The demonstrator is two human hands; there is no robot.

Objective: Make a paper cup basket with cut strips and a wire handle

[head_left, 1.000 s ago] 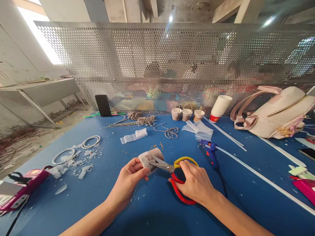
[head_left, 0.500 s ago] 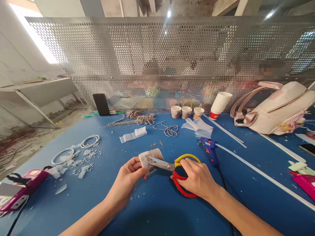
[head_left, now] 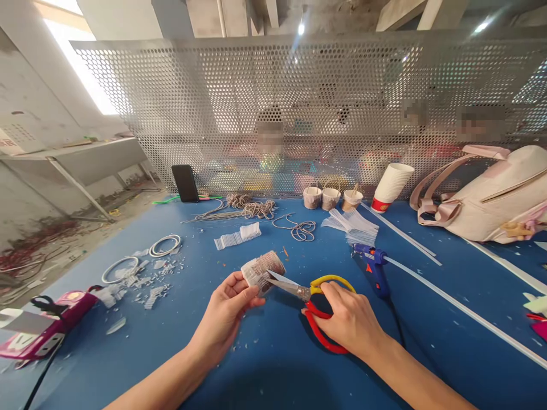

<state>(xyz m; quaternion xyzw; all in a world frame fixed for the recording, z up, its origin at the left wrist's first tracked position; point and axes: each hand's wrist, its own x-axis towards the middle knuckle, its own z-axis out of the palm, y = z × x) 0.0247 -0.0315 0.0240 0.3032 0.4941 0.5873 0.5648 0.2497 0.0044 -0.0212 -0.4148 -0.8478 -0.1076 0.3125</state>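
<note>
My left hand (head_left: pixel 233 302) is closed on a small cup wrapped in brownish cord (head_left: pixel 261 271), tipped on its side with its pale end toward the fingers. In my right hand (head_left: pixel 348 316) is a pair of scissors (head_left: pixel 305 291) with one yellow and one red handle loop. The blades are slightly apart and point left, their tips at the cup's wrapped side; whether they touch it I cannot tell. Farther right lies a blue glue gun (head_left: pixel 371 265) with a long white glue stick (head_left: pixel 427 285) in its back.
Three small cups (head_left: pixel 330 199) and stacked paper cups (head_left: pixel 392 185) stand by the perforated screen (head_left: pixel 239 114). Cord bundles (head_left: pixel 256 208), a pleated white strip (head_left: pixel 237 236), white rings (head_left: pixel 164 245), scraps, a phone (head_left: pixel 185 183), a power strip (head_left: pixel 51 324) and a backpack (head_left: pixel 491 193) surround the work area.
The scissors have drawn back slightly from the cup, and the cup has turned a little in my left hand. The whole view has shifted slightly, moving the tabletop things rightward.
</note>
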